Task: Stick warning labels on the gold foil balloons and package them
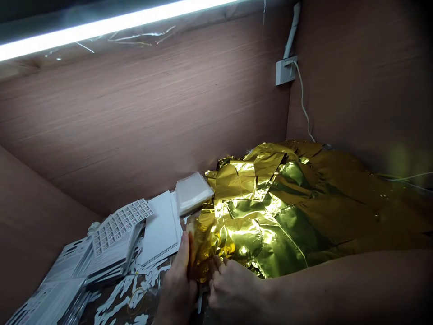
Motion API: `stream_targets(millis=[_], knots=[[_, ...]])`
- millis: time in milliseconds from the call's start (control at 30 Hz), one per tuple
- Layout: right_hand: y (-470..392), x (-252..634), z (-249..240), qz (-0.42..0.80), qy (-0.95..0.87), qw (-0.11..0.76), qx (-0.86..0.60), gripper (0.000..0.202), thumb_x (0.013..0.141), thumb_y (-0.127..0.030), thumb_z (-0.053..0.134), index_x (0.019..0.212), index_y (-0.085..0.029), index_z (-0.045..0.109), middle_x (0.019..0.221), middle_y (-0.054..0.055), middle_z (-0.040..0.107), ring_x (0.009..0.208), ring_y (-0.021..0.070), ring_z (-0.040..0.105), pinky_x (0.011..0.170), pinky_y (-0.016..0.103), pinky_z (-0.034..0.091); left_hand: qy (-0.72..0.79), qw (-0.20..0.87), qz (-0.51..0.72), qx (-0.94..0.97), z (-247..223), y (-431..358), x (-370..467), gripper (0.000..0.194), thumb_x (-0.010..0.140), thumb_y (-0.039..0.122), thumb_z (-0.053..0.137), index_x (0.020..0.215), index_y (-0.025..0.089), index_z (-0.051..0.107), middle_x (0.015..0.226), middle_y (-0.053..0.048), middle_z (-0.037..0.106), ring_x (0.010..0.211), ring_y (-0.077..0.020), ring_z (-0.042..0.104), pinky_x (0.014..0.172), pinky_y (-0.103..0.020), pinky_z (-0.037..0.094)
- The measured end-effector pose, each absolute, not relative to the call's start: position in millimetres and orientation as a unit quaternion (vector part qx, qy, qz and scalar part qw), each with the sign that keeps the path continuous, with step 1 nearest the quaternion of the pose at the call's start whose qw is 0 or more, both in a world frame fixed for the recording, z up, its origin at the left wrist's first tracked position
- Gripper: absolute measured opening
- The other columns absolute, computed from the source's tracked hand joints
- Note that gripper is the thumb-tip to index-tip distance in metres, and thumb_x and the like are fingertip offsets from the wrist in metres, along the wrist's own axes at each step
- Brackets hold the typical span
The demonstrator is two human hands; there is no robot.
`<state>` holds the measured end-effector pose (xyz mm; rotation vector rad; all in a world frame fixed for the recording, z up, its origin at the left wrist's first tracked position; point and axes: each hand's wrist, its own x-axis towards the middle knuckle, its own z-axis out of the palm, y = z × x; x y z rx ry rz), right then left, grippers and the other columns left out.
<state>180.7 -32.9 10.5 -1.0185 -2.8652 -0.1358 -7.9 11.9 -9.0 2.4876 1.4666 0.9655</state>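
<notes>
Shiny gold foil pieces (250, 225) lie in a large heap across the right half of the table. At the heap's left edge, my left hand (177, 280) holds a crumpled gold foil piece (199, 248) from its left side, thumb upward. Close beside it, my right hand (230, 284) has its fingers curled at the lower right of that same foil. The fingertips of my right hand are partly hidden by the foil and the hand itself.
Left of the hands are white cards (160, 225), a printed label sheet (122, 223), clear plastic sleeves (193, 192) and white scraps (118, 298). A socket (286, 71) with a cable hangs in the back corner. A lit tube (118, 20) crosses above.
</notes>
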Motion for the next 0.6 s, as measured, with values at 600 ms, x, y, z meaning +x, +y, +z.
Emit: stream_targets(millis=[600], knots=[[-8.6, 259.7, 63.2, 0.056, -0.806, 0.174, -0.563, 0.023, 0.089, -0.027, 0.055, 0.100, -0.012, 0.069, 0.100, 0.015, 0.068, 0.091, 0.0266, 0.060, 0.080, 0.039, 0.049, 0.228, -0.024, 0.129, 0.965, -6.5, 34.2, -5.7, 0.080, 0.095, 0.003, 0.041, 0.167, 0.022, 0.011, 0.168, -0.012, 0.029, 0.154, -0.0315, 0.030, 0.118, -0.053, 0.043]])
